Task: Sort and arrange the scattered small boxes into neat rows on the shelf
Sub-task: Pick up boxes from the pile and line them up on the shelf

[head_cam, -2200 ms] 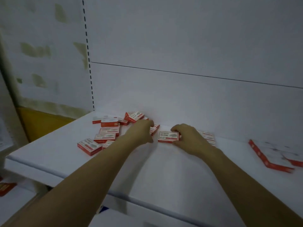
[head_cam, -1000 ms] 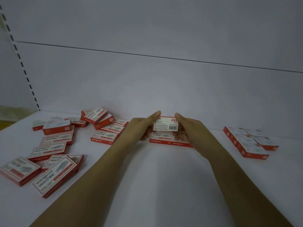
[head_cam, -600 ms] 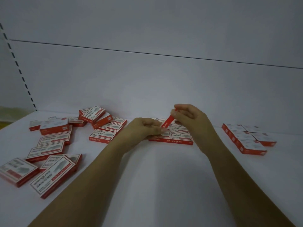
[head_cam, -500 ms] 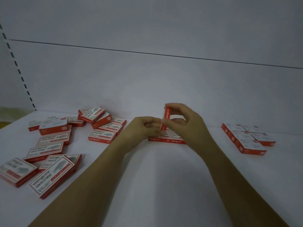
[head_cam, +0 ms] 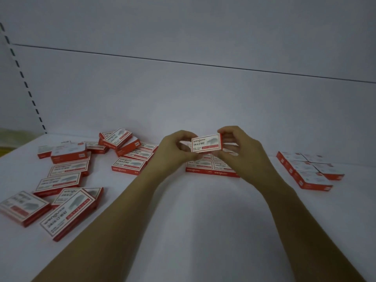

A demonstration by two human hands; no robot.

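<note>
grip: box [head_cam: 206, 143] pinched between left hand [head_cam: 175, 147] and right hand [head_cam: 242, 151]
risk: row [head_cam: 211, 169] below nudged crooked by a tilted set-down

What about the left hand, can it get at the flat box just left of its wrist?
Probably, once freed: the left hand pinches the raised box with the right hand, but the flat box lies close by, uncovered, with bare shelf in front.
</note>
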